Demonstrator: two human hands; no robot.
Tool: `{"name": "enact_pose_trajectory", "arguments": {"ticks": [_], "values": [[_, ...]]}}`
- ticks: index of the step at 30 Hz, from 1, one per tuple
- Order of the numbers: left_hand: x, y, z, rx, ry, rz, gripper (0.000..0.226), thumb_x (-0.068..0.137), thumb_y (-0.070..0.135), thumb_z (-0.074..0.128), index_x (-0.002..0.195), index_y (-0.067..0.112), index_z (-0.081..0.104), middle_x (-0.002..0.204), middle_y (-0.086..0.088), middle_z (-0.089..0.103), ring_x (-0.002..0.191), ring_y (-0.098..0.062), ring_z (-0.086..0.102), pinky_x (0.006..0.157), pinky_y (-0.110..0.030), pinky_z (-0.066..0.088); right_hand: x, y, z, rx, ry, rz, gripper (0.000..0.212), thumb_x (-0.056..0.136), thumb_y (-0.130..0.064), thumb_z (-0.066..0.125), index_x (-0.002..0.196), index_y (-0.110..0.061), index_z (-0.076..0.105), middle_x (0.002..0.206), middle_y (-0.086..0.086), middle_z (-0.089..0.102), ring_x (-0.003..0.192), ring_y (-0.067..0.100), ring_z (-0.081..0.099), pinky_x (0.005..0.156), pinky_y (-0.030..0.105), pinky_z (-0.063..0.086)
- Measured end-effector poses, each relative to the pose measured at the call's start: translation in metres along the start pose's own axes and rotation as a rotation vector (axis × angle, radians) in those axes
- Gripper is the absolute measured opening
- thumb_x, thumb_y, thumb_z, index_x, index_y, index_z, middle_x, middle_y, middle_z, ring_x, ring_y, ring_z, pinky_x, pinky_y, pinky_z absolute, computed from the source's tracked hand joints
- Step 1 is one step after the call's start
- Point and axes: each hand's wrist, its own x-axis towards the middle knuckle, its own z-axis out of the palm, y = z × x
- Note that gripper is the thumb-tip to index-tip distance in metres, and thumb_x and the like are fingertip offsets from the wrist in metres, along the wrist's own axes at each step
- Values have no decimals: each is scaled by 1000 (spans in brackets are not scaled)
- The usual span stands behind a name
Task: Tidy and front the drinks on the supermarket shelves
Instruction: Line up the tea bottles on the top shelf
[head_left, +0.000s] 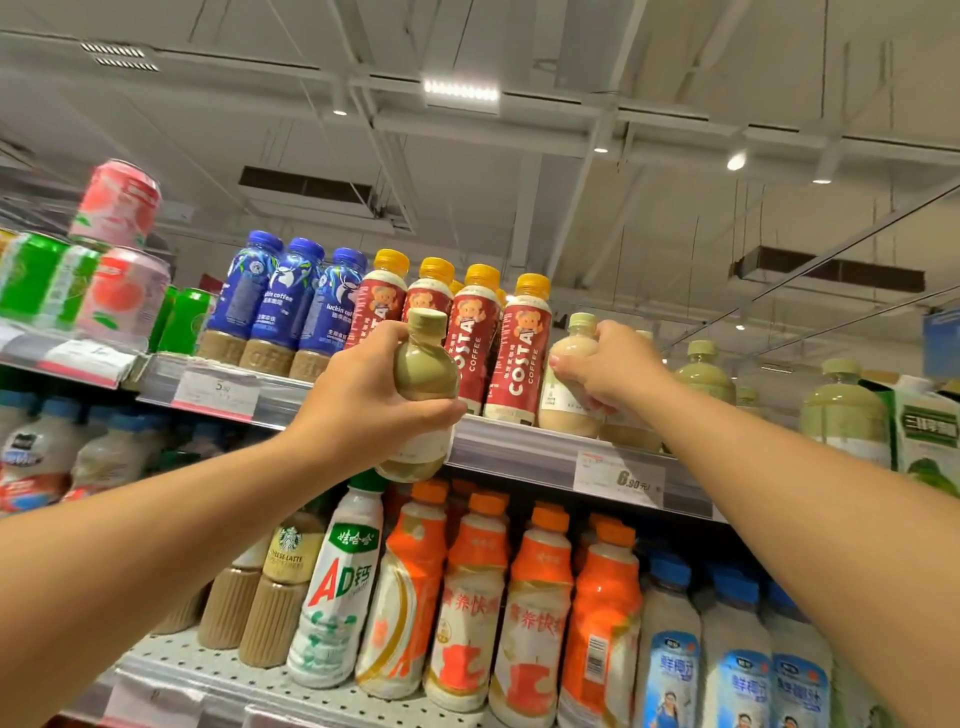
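**Both hands up at the top drinks shelf**

My left hand (363, 400) is wrapped around a green-tea-coloured bottle (422, 379), fingers curled round its waist, holding it in the air in front of the top shelf edge (519, 441). My fingers cover most of its label, so I cannot read it; its base hangs just below the shelf lip.

My right hand (608, 369) grips a beige milk-tea bottle (569, 384) that stands on the shelf, just beside the Costa Coffee bottles (519, 348) at its 9 o'clock. My fingers curl round its right side; the fingertips at the far side are hidden.

At 3 o'clock of that hand more pale green bottles (704, 371) stand, partly hidden behind my forearm. At 9 o'clock of the Costa row are blue Luckin coffee bottles (283, 306), then blurred cans (119, 208) stacked at the far left.

A price tag (621, 480) reads 6.90; the other print is too smeared to read. On the lower shelf orange-capped bottles (540, 613) face out, their bottoms cut off by the frame.
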Motion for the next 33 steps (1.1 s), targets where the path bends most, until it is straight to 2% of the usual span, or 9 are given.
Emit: {"name": "enact_pose_trajectory", "arguments": {"ticks": [4, 11, 19, 25, 27, 29, 30, 31, 33], "values": [[-1, 0, 1, -12, -9, 6, 53, 57, 51, 83, 96, 34, 53, 84, 11, 67, 74, -1, 64, 68, -33, 58, -9, 0, 0, 24, 15, -41, 80, 71, -47, 78, 134, -19, 37, 113, 6, 60, 89, 30, 66, 74, 47, 58], [1, 7, 6, -24, -6, 7, 51, 57, 50, 84, 96, 34, 55, 81, 14, 66, 73, 5, 62, 57, -12, 48, -24, 11, 14, -55, 87, -207, 78, 72, -23, 78, 140, -21, 40, 133, -2, 49, 105, 18, 52, 79, 30, 42], [-6, 16, 14, -73, -44, -15, 53, 59, 44, 87, 101, 32, 56, 87, 11, 67, 74, -1, 65, 64, -24, 56, -21, 16, 23, -72, 81, -233, 76, 80, -25, 73, 143, -21, 33, 140, -3, 40, 115, 22, 51, 84, 35, 45], [-10, 24, 17, -115, -70, -44, 52, 59, 43, 88, 99, 32, 57, 86, 8, 69, 75, -2, 67, 62, -22, 56, -34, 12, 20, -124, -36, -139, 83, 92, -19, 59, 154, -25, 5, 163, 2, -5, 148, 26, 11, 113, 41, 26], [-10, 29, 22, -141, -75, -65, 52, 58, 44, 88, 99, 32, 58, 86, 9, 69, 75, -2, 67, 64, -25, 57, -56, 8, 11, -15, 35, -226, 73, 90, -11, 55, 153, -20, 18, 162, 3, 8, 141, 23, 27, 109, 35, 30], [-8, 37, 31, -194, -81, -102, 52, 57, 43, 89, 98, 32, 59, 85, 9, 70, 75, -3, 68, 66, -28, 58, -86, 12, 3, 164, 61, -318, 61, 83, -8, 53, 142, -20, 40, 143, 0, 42, 103, 13, 52, 92, 27, 43], [-8, 41, 37, -232, -84, -131, 52, 57, 41, 89, 97, 30, 59, 84, 9, 71, 74, -4, 68, 66, -31, 59, -104, 17, -1, 243, 11, -308, 61, 79, -14, 54, 138, -25, 44, 122, -7, 52, 84, 6, 51, 78, 23, 45], [-7, 48, 45, -273, -90, -166, 52, 56, 39, 90, 97, 29, 60, 83, 7, 71, 73, -6, 69, 67, -33, 60, -123, 24, -4, 305, -84, -267, 66, 74, -25, 55, 139, -32, 42, 105, -14, 51, 73, 1, 46, 68, 20, 41], [-8, 63, 62, -332, -120, -228, 53, 54, 36, 92, 95, 26, 61, 82, 3, 72, 72, -10, 70, 67, -37, 61, -153, 37, -11, 337, -258, -187, 82, 66, -49, 61, 141, -45, 29, 106, -20, 47, 82, -1, 46, 69, 17, 38]]}}
